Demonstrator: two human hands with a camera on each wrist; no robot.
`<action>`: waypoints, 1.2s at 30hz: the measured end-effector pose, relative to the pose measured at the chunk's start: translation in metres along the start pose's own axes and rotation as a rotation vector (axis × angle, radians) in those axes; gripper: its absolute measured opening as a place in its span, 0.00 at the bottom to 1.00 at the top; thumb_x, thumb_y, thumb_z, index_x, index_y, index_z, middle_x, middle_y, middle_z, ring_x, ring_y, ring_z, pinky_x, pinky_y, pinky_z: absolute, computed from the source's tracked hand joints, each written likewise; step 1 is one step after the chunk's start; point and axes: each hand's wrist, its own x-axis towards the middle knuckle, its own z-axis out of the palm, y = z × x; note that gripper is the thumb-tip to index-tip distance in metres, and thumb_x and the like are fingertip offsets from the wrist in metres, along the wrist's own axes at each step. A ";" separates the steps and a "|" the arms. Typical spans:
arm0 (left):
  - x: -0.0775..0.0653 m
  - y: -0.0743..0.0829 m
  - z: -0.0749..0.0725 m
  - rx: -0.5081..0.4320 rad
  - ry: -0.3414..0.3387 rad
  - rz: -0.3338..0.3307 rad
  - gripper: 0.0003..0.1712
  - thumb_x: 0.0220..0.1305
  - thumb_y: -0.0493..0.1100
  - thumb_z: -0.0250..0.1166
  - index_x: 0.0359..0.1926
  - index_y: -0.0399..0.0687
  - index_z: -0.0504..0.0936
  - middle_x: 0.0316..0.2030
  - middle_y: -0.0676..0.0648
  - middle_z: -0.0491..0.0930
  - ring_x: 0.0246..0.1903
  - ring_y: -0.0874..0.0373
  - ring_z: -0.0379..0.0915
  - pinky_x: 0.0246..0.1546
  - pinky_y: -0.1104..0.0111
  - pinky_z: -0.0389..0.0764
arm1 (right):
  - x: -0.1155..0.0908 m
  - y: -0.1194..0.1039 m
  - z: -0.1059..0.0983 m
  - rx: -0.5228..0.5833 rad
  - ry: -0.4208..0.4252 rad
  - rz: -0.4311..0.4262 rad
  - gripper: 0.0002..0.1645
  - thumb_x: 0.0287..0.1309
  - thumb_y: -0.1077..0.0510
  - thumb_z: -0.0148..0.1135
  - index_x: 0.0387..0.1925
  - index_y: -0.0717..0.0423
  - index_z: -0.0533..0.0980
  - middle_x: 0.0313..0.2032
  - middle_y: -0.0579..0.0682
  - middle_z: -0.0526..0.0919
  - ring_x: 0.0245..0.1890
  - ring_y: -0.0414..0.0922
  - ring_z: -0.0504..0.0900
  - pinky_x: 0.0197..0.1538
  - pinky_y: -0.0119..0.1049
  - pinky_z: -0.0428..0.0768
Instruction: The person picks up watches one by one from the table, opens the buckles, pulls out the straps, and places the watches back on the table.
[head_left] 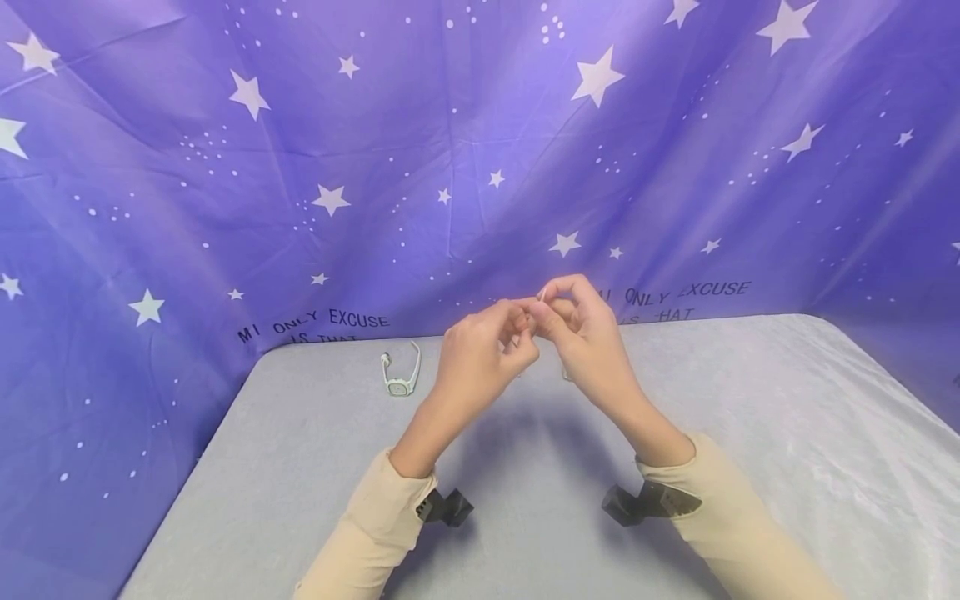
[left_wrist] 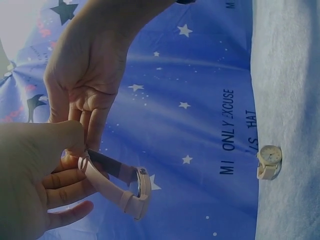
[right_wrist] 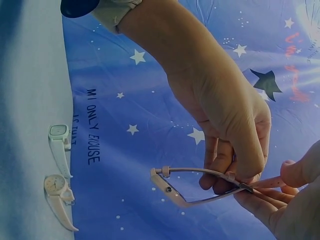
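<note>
A wristwatch with a pale pink strap (left_wrist: pixel 106 189) hangs from the fingertips of both hands, raised above the table. Its strap is bent into a loop, the case (right_wrist: pixel 169 192) at the far end. My left hand (head_left: pixel 480 354) pinches the strap near its ends. Thumb and fingers of my right hand (head_left: pixel 592 337) meet the left fingertips there and also pinch the strap ends. Whether the buckle is fastened cannot be seen, since the fingers cover it. In the head view the hands hide most of this watch.
On the grey cloth-covered table (head_left: pixel 300 500) lies a pale green watch with a squarish face (head_left: pixel 399 387), left of the hands. A cream watch with a round dial (right_wrist: pixel 56 185) lies near the back edge. A purple star-patterned curtain (head_left: pixel 450 150) stands behind the table.
</note>
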 end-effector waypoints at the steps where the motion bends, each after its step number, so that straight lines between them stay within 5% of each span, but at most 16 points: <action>1: 0.000 0.000 0.000 -0.015 -0.004 -0.006 0.03 0.53 0.36 0.63 0.31 0.45 0.81 0.25 0.50 0.84 0.24 0.57 0.81 0.25 0.71 0.77 | 0.000 0.000 0.000 0.000 0.001 0.001 0.11 0.74 0.62 0.56 0.49 0.65 0.68 0.49 0.66 0.86 0.43 0.40 0.89 0.38 0.25 0.86; 3: 0.000 0.000 0.000 -0.043 -0.012 -0.017 0.03 0.53 0.36 0.63 0.31 0.45 0.80 0.26 0.50 0.84 0.25 0.57 0.81 0.26 0.71 0.78 | 0.000 0.000 -0.001 -0.002 0.003 0.009 0.11 0.74 0.60 0.56 0.49 0.64 0.68 0.48 0.65 0.87 0.45 0.44 0.90 0.31 0.24 0.83; 9: 0.000 0.000 -0.003 -0.119 -0.037 -0.055 0.04 0.53 0.36 0.61 0.33 0.46 0.78 0.27 0.50 0.84 0.28 0.59 0.81 0.29 0.72 0.80 | 0.002 -0.001 -0.002 0.027 0.010 0.004 0.09 0.75 0.61 0.55 0.48 0.63 0.67 0.42 0.61 0.89 0.44 0.47 0.90 0.54 0.35 0.86; 15: 0.001 -0.001 -0.004 -0.175 -0.050 -0.060 0.05 0.54 0.35 0.61 0.33 0.47 0.77 0.27 0.51 0.84 0.29 0.62 0.81 0.31 0.72 0.81 | 0.003 -0.004 -0.003 0.071 0.011 0.003 0.07 0.74 0.64 0.54 0.47 0.63 0.67 0.46 0.71 0.85 0.41 0.35 0.89 0.54 0.37 0.86; 26: 0.001 0.000 -0.009 -0.285 -0.129 -0.106 0.08 0.55 0.33 0.61 0.34 0.49 0.75 0.27 0.53 0.83 0.27 0.66 0.79 0.27 0.72 0.80 | 0.002 -0.002 -0.006 0.088 0.013 0.010 0.06 0.74 0.63 0.54 0.47 0.62 0.68 0.47 0.71 0.85 0.42 0.37 0.90 0.54 0.37 0.86; 36: 0.004 -0.002 -0.017 -0.545 -0.233 -0.265 0.06 0.62 0.33 0.62 0.31 0.49 0.75 0.25 0.47 0.84 0.28 0.56 0.82 0.27 0.64 0.84 | 0.004 -0.003 -0.006 0.159 -0.022 0.007 0.04 0.76 0.62 0.52 0.44 0.60 0.67 0.48 0.71 0.85 0.44 0.40 0.91 0.56 0.39 0.85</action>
